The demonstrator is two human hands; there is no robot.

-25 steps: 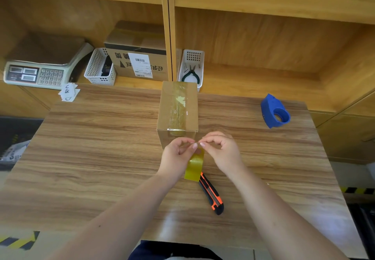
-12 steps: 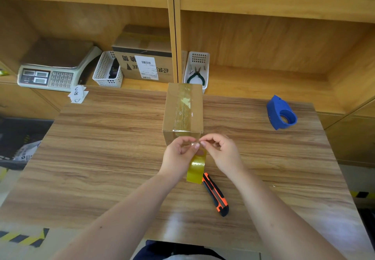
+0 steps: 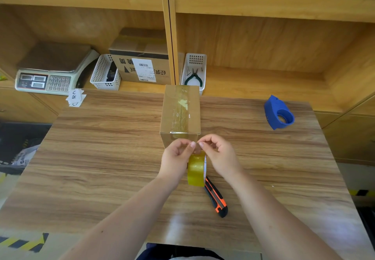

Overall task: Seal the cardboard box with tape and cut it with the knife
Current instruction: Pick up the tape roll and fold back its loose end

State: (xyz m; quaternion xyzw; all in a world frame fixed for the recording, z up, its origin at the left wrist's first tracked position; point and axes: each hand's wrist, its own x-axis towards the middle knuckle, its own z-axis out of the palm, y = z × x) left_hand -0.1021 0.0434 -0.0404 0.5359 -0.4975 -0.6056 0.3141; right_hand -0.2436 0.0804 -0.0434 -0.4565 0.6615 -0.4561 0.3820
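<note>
A small cardboard box stands in the middle of the wooden table, with clear tape running along its top seam. Just in front of it, my left hand and my right hand pinch the free end of a yellowish tape roll, fingertips almost touching. The roll hangs below my fingers, close to the box's near face. A black and orange utility knife lies on the table right behind the roll, on my side of the box.
A blue tape dispenser sits at the table's far right. On the shelf behind are a weighing scale, a white basket, a labelled carton and a basket holding pliers. Paper slips lie at the far left corner.
Both hands stay pinched on the tape end in front of the box. The camera view has shifted slightly; the objects on the table have not moved.
</note>
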